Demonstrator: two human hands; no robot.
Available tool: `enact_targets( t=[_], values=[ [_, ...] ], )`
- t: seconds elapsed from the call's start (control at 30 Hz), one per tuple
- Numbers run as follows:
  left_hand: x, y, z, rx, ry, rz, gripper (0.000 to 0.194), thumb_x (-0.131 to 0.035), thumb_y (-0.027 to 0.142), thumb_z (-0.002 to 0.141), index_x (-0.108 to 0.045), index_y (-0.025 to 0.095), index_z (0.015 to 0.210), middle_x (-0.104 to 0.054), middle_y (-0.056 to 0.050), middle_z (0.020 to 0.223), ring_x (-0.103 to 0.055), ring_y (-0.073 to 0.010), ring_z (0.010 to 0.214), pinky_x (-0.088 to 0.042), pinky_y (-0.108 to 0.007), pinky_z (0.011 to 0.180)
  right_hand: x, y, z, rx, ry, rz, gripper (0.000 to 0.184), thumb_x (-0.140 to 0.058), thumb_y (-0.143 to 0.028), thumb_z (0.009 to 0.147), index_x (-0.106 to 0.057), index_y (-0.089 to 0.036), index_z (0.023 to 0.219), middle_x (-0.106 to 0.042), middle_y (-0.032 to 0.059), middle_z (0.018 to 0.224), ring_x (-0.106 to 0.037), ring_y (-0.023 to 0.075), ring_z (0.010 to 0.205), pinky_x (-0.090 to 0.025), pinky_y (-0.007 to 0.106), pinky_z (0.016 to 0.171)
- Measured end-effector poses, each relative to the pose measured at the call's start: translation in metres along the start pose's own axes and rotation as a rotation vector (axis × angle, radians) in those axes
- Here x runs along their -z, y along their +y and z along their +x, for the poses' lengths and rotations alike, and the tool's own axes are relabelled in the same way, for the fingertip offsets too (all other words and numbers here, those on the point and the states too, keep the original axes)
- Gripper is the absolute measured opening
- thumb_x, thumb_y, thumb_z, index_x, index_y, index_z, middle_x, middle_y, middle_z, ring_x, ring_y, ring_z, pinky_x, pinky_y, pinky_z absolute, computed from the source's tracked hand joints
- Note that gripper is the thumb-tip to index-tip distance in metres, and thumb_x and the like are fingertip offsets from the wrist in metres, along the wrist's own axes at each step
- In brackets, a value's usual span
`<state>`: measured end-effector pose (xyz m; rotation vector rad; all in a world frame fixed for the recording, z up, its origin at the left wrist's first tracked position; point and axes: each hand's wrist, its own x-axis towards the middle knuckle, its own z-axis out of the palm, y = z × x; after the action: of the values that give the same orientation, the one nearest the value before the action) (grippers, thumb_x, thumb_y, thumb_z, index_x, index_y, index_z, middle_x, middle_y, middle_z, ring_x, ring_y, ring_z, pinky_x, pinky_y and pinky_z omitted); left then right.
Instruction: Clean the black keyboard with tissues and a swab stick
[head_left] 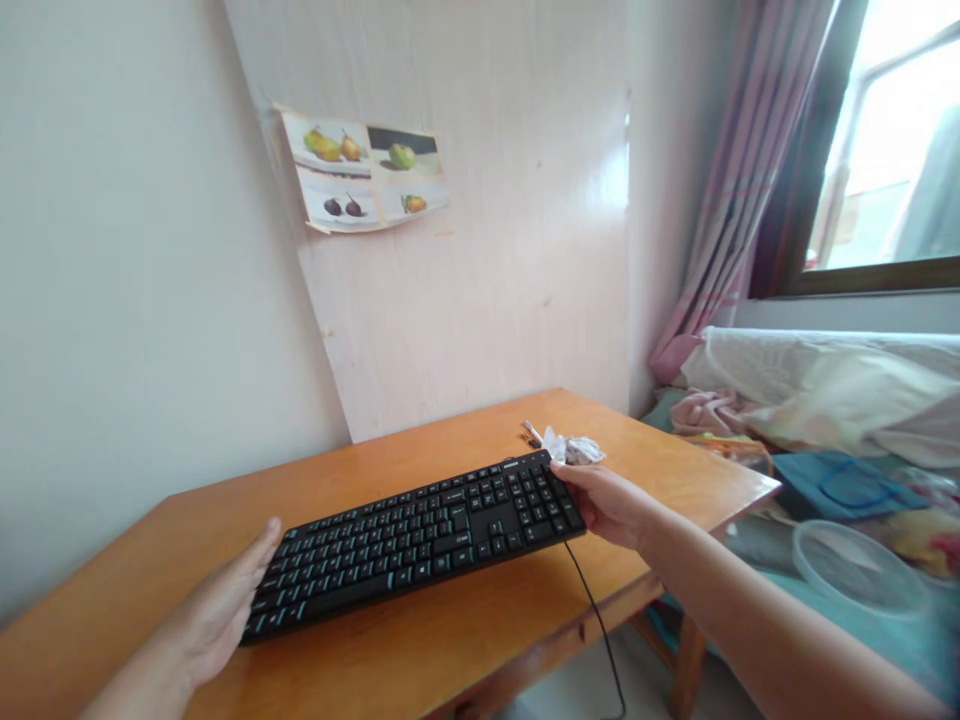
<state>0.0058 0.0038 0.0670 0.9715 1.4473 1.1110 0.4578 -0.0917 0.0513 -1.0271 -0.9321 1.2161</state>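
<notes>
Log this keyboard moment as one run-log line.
keyboard: keys up, over wooden table; left hand: at its left end; right hand: gripping its right end; cable: hanging past table edge; crumpled white wad: on table

Right hand (604, 500) has most fingers hidden behind the keyboard (420, 540), plus the cord (596, 605) and right-side window (885, 150) get cut off.
</notes>
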Motion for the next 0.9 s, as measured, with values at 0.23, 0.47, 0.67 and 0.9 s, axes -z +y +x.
enact_targets(
  t=[0.23, 0.47, 0.67, 0.9],
  values=[
    [-0.018, 0.01, -0.001, 0.043, -0.155, 0.044, 0.056, -0.071, 0.061, 0.072, -0.072, 0.012, 0.1, -0.071, -0.02, 0.114, -0.065, -0.0355, 0.114, -0.052, -0.048, 0.098, 0.02, -0.008, -0.037, -0.189, 0.017, 0.211, 0.028, -0.065, -0.046, 0.088, -0.062, -0.018, 0.082, -0.062, -0.0016, 0.057, -0.05, 0.0093, 0.04, -0.039, 0.018, 0.035],
    [-0.053, 0.021, -0.009, 0.127, -0.383, 0.025, 0.061, -0.065, 0.065, 0.078, -0.07, 0.013, 0.109, -0.072, -0.019, 0.111, -0.071, -0.0314, 0.102, -0.057, -0.042, 0.087, 0.036, -0.013, -0.075, -0.251, 0.022, 0.297, 0.048, -0.059, -0.062, 0.088, -0.068, -0.017, 0.104, -0.075, 0.0089, 0.076, -0.072, 0.0236, 0.064, -0.06, 0.037, 0.062],
    [-0.086, 0.027, -0.012, 0.11, -0.427, -0.026, 0.068, -0.066, 0.063, 0.078, -0.063, 0.013, 0.124, -0.071, -0.018, 0.117, -0.07, -0.0303, 0.104, -0.058, -0.04, 0.083, 0.053, -0.025, -0.107, -0.248, 0.04, 0.448, 0.056, -0.058, -0.06, 0.09, -0.063, -0.013, 0.12, -0.077, 0.0147, 0.097, -0.074, 0.0283, 0.091, -0.058, 0.046, 0.085],
    [-0.12, 0.032, -0.02, 0.099, -0.547, -0.097, 0.077, -0.061, 0.067, 0.079, -0.057, 0.011, 0.132, -0.069, -0.021, 0.122, -0.068, -0.0319, 0.11, -0.055, -0.043, 0.09, 0.073, -0.033, -0.134, -0.175, 0.11, 0.476, 0.053, -0.057, -0.056, 0.092, -0.062, -0.013, 0.124, -0.077, 0.0153, 0.101, -0.074, 0.0302, 0.094, -0.058, 0.049, 0.085]
  ],
)
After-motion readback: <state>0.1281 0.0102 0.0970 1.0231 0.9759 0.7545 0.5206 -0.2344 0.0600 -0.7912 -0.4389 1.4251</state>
